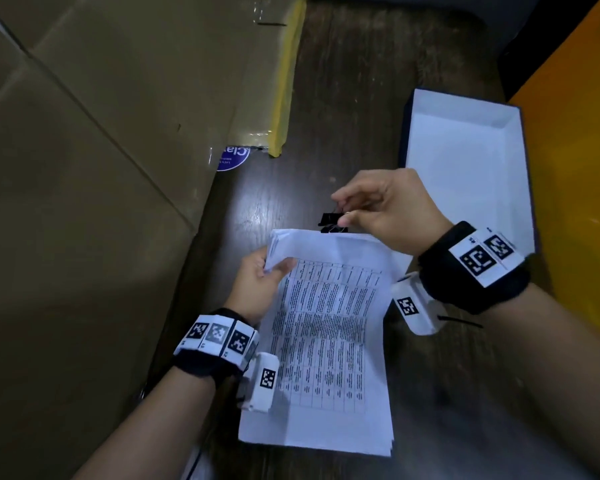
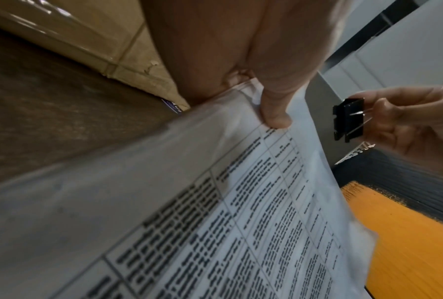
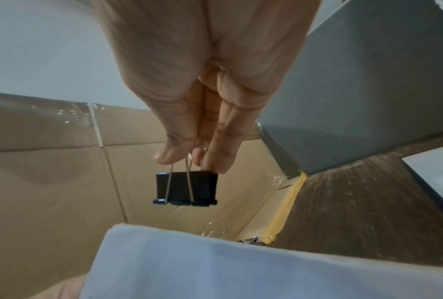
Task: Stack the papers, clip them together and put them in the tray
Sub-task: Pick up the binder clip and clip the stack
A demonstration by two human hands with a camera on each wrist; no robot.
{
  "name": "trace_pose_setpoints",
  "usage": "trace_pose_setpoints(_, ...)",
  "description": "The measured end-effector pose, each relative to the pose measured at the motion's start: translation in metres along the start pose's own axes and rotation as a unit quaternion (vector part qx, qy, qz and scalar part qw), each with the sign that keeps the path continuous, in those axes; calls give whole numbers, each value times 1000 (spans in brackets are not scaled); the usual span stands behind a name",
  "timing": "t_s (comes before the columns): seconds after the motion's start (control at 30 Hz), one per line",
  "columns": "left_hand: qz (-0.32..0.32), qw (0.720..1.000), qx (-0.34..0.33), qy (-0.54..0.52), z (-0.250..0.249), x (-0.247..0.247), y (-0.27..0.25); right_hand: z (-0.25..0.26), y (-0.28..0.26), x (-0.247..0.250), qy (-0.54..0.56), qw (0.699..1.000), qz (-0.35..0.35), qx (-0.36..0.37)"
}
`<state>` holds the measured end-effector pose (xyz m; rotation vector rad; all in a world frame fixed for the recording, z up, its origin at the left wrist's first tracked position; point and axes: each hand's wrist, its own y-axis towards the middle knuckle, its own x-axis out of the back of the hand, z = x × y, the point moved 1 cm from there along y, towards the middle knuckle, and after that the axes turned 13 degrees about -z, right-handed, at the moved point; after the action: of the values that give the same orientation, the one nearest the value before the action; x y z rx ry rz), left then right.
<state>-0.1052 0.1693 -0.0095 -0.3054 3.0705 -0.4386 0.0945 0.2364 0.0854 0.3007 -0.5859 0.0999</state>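
The stack of papers (image 1: 329,334) is held tilted above the dark wood table (image 1: 343,98), its far end raised; whether the near edge rests on the table cannot be told. The printed table on the top sheet is blurred and unreadable. The left hand (image 1: 257,285) grips the far left corner, thumb (image 2: 275,113) pressed on top; its fingers under the sheets are hidden. The sheet count cannot be made out.

The black binder clip (image 1: 333,221) hangs just beyond the far edge of the papers, apart from them in the right wrist view. The right hand (image 1: 388,206) pinches its wire handles between thumb and fingers. The clip mouth points down toward the papers; whether it is spread cannot be told.

The white-lined tray (image 1: 465,157) lies to the right on the table, partly covered by the right wrist band. A large cardboard box (image 1: 101,133) stands to the left, cut off by the frame edge.
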Motion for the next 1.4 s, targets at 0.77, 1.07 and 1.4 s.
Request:
trace_pose_setpoints(0.77,8,1000,-18,-15,-16,-19,-19,19,14,-21,-84,990,105,-49)
trace_pose_setpoints(1.07,18,1000,-6,11,-11,-18,-13,4,12,-26,-108,983,133,-65)
trace_pose_setpoints(1.4,61,996,66,-4,-10,-16,-9,-16,-21,-43,-168,979,-37,106)
